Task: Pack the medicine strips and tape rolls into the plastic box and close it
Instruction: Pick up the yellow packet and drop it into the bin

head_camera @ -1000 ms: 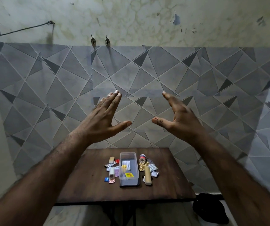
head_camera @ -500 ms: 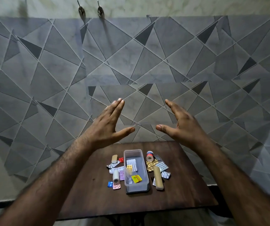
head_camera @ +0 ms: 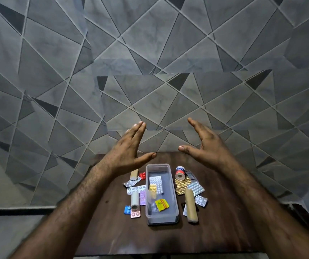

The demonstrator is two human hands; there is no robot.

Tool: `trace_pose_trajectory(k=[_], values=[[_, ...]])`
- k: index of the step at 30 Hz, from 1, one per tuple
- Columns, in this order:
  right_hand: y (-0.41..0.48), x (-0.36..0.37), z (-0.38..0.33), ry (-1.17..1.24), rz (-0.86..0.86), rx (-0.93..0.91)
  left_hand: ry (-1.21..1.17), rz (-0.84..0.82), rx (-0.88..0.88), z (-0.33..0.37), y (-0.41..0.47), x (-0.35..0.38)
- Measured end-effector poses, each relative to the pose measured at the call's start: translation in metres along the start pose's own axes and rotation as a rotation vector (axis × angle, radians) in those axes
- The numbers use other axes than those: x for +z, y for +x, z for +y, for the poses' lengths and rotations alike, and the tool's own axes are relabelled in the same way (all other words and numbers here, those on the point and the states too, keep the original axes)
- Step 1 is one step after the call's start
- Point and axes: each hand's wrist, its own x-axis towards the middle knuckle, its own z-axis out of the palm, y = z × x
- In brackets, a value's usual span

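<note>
Your left hand [head_camera: 129, 152] and right hand [head_camera: 206, 146]: spread wide, empty, above the plastic box [head_camera: 161, 212] | Risk: reaching down, you knock the tape rolls [head_camera: 190, 205] off the table [head_camera: 224, 230].

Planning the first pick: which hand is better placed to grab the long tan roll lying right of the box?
Right. The long tan roll lies on the right side of the plastic box, under the right hand. The left hand would have to cross over the box. Both hands are open and empty.
</note>
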Motion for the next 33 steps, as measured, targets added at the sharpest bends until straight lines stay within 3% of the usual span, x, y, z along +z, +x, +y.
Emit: trace_pose_trajectory(k=[12,24,33], values=[[0.07,0.064,0.091,0.048,-0.172,0.013,-0.029,-0.083,-0.123,-0.042,0.064,0.091],[0.09,0.166,0.124,0.113,-0.357,0.213,-0.158,-0.393,-0.254,-0.097,0.071,0.174],[0.08,0.23,0.138,0.05,-0.515,0.335,-0.151,-0.575,-0.204,-0.129,0.067,0.232]])
